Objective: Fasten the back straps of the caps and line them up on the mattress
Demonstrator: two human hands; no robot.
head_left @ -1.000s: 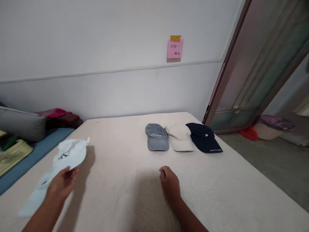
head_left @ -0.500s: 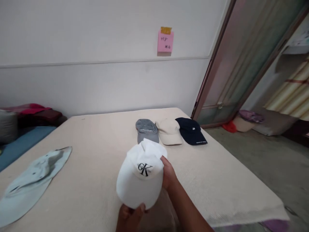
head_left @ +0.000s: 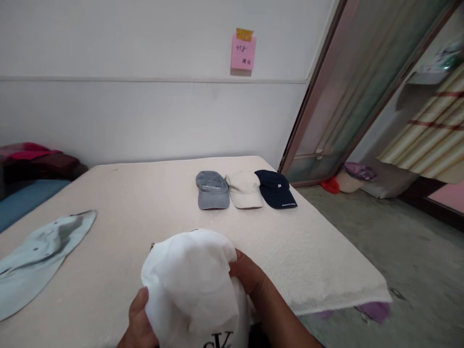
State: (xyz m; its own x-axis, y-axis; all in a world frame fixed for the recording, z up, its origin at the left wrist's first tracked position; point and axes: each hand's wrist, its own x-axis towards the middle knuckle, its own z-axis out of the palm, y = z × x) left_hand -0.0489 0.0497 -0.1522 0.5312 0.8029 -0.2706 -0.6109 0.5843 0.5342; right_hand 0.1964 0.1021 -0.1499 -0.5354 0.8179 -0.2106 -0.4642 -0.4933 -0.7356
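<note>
A white cap [head_left: 195,275] with black letters is held between both hands at the bottom centre, its crown up and the letters low near the frame's edge. My left hand [head_left: 139,319] grips its left side, thumb on the outside. On the right side, my right hand [head_left: 248,273] holds the cap's edge, with its fingertips hidden by the fabric. Beyond it, a grey cap [head_left: 212,190], a beige cap [head_left: 245,189] and a navy cap [head_left: 276,189] lie in a row. A pale green cap [head_left: 43,253] rests at the left.
The caps lie on a bed with a cream cover [head_left: 145,193]. Behind stands a white wall with a pink note [head_left: 242,53]. A sliding door [head_left: 326,96] and a bin [head_left: 351,179] are at the right, dark red cloth [head_left: 54,166] at the far left.
The white cap has come closer and lower, its crown turned toward me. My left hand has moved from the brim to the cap's left side. The view has shifted slightly.
</note>
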